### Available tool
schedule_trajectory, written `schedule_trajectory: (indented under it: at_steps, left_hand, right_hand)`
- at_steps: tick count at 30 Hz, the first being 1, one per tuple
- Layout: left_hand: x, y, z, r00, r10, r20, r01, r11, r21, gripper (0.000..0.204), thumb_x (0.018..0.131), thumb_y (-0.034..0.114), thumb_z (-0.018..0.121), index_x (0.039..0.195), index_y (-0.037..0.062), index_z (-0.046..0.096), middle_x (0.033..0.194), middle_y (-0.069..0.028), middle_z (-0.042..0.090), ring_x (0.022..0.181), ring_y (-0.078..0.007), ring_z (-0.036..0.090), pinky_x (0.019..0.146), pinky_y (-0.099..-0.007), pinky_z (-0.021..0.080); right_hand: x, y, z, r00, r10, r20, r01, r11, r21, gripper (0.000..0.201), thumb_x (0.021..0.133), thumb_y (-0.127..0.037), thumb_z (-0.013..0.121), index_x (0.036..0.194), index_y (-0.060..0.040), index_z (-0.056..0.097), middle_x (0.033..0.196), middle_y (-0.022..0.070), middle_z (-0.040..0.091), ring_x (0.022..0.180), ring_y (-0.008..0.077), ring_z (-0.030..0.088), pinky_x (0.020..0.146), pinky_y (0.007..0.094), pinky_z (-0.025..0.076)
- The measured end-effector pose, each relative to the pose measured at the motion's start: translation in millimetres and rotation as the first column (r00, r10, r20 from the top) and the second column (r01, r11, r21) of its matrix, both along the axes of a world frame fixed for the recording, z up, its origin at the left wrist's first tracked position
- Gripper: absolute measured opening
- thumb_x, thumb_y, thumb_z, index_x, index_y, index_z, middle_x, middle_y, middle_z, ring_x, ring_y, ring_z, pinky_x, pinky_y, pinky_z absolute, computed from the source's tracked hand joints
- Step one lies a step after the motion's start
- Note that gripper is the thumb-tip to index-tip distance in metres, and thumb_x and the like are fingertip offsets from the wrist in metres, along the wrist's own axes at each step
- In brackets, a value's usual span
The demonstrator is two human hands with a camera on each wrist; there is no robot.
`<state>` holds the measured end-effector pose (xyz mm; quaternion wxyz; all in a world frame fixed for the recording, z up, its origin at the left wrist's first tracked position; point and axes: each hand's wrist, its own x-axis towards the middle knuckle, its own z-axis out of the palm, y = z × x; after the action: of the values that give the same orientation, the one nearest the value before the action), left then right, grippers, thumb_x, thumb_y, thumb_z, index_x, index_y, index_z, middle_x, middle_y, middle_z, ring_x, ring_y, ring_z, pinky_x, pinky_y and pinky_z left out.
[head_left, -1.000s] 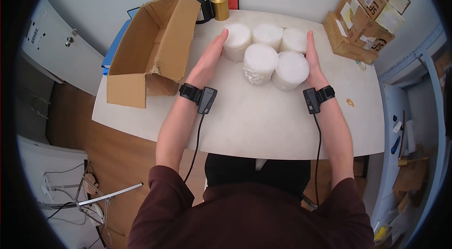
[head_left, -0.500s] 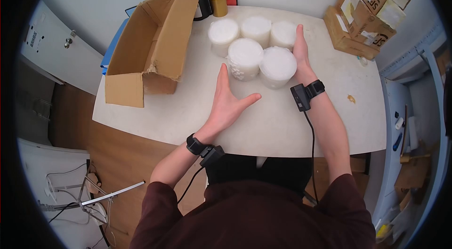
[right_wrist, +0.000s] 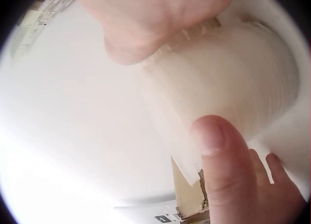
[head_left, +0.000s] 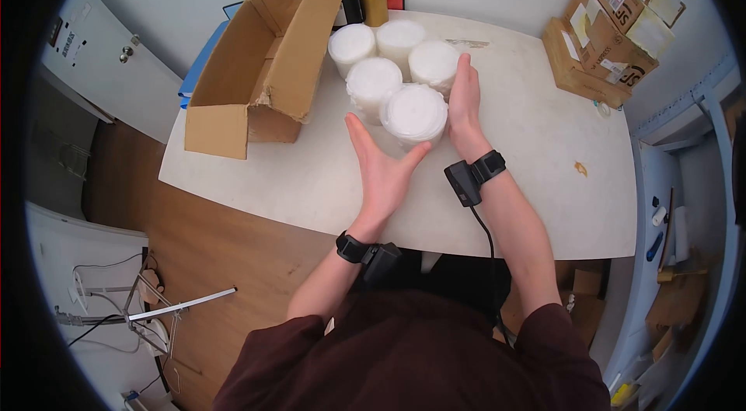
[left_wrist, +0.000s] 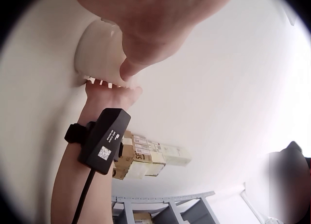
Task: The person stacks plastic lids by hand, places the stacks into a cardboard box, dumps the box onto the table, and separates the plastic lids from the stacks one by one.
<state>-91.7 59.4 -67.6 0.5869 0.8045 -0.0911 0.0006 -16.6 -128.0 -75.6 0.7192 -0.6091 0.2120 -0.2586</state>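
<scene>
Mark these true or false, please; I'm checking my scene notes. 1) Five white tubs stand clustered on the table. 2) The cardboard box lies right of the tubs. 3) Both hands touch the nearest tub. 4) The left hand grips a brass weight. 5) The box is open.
1) True: five white tubs stand together on the table.
2) False: the cardboard box lies to their left.
3) True: the left hand and right hand flank the nearest tub.
4) False: the brass weight stands untouched at the back.
5) True.
</scene>
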Motion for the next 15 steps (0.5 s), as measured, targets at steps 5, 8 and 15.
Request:
schedule_trajectory:
  at_steps: [5, 8, 15]
  left_hand:
    - [11.5, -8.1, -2.7, 0.998, 0.034, 0.057, -0.034, 0.999, 0.008, 0.139, 0.087, 0.036, 0.094, 0.171, -0.0135, -0.006, 0.181, -0.0356, -0.002, 0.171, -0.0453, -0.002, 0.139, -0.0503, 0.009]
    - [13.9, -10.7, -4.5, 0.991, 0.063, 0.119, -0.068, 0.997, 0.042, 0.139, 0.087, 0.035, 0.094, 0.171, -0.0136, -0.006, 0.181, -0.0359, -0.003, 0.171, -0.0456, -0.003, 0.139, -0.0512, 0.008]
    - [23.6, -17.2, 2.3, 0.988, 0.053, 0.143, -0.061, 0.997, 0.051, 0.141, 0.085, 0.037, 0.094, 0.171, -0.0135, -0.006, 0.181, -0.0362, -0.004, 0.171, -0.0463, -0.003, 0.139, -0.0515, 0.008]
  right_hand:
    - [25.0, -29.3, 1.3, 0.998, 0.066, 0.012, -0.066, 0.996, 0.060, 0.089, 0.114, -0.072, 0.039, 0.155, 0.0062, 0.054, 0.158, 0.0223, 0.058, 0.148, 0.0291, 0.053, 0.126, 0.0404, 0.036]
    - [54.4, -72.8, 10.5, 0.988, 0.153, -0.028, -0.153, 0.988, 0.029, 0.098, 0.110, -0.079, 0.037, 0.163, 0.0026, 0.049, 0.168, 0.0244, 0.049, 0.159, 0.0304, 0.042, 0.132, 0.0422, 0.027]
    - [99.8, -79.6, 20.8, 0.766, 0.622, -0.161, -0.619, 0.782, 0.079, 0.108, 0.104, -0.088, 0.037, 0.171, -0.0031, 0.040, 0.177, 0.0259, 0.036, 0.163, 0.0341, 0.038, 0.134, 0.0477, 0.030]
